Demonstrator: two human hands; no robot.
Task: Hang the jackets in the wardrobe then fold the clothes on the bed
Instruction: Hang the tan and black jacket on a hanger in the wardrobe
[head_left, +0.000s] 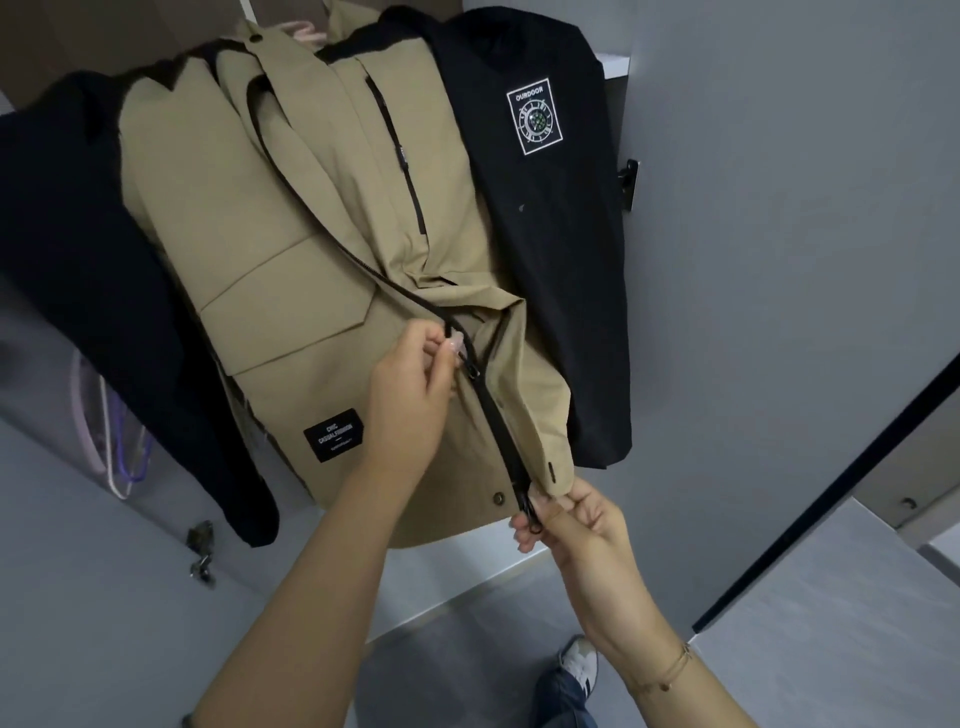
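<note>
Head view: tan jacket (311, 270) hanging at frame centre, between dark garments. Left hand (415, 384) pinching the black zipper (483, 395) at mid-frame. Right hand (566, 525) at lower right, pinching the zipper's bottom end at the hem.

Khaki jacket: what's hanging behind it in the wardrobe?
Behind the khaki jacket, a black jacket with a compass patch shows at right and dark sleeve fabric at left. Hangers and rail are covered.
</note>
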